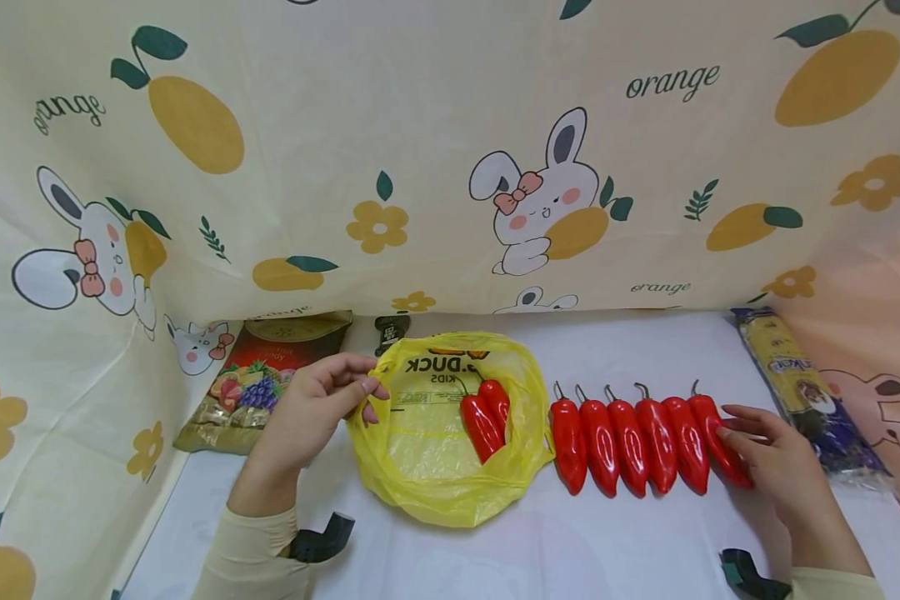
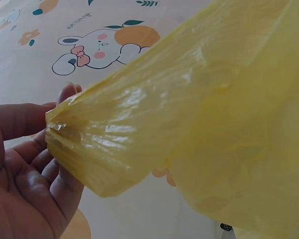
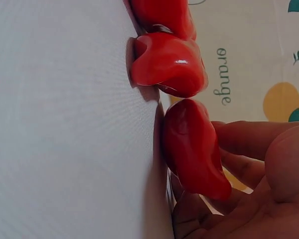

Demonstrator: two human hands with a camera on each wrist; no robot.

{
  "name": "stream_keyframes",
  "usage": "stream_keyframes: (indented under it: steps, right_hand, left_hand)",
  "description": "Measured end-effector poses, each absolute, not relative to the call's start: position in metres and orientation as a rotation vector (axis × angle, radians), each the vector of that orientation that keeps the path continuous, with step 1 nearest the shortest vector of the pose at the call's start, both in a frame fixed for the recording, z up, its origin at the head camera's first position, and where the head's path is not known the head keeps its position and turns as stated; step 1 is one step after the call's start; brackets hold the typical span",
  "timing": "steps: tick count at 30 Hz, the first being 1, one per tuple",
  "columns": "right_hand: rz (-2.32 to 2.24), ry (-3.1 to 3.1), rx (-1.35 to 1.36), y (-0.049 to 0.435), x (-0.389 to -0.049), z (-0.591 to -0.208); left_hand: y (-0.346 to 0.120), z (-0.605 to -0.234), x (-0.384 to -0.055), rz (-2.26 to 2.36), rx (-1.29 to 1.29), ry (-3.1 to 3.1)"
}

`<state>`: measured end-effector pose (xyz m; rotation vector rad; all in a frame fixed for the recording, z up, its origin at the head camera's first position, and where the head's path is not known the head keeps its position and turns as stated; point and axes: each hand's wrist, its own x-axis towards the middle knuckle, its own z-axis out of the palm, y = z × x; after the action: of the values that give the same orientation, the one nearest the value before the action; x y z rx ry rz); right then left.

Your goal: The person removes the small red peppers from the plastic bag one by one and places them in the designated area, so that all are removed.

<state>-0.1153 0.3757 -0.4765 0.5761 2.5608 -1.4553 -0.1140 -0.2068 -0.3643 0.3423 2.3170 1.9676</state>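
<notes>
Bag (image 1: 461, 510) holds two red peppers (image 1: 482, 427); left hand (image 1: 321, 412) pinches bag; right hand (image 1: 783, 454) grips rightmost pepper (image 3: 192, 152) outside.

Yellow bag (image 2: 229, 99) cropped in left wrist view, black packet (image 1: 391, 335) too small to read

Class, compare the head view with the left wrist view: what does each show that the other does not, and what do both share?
Only the head view: six glossy red peppers in a row, the right hand at the rightmost, two more red peppers inside the thin yellow plastic bag, a red-and-gold foil pouch and a long blue-and-yellow plastic packet.

Only the left wrist view: the palm side of the left hand, with pleats fanning from its fingers.

Both: the bag, the left hand pinching it, and the cream rabbit-and-orange printed backdrop.
</notes>
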Motion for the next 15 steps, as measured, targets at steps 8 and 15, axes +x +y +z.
stream_keyframes:
  steps: [8, 15]
  right_hand:
    - [-1.438, 2.553, 0.58, 0.3743, -0.1154, -0.4748]
    - [-1.451, 2.544, 0.604, 0.3751, -0.115, -0.4739]
  left_hand:
    - [-0.207, -0.364, -0.1141, 1.967, 0.335, 2.316]
    - [-0.2076, -0.3637, -0.1144, 1.966, 0.344, 2.319]
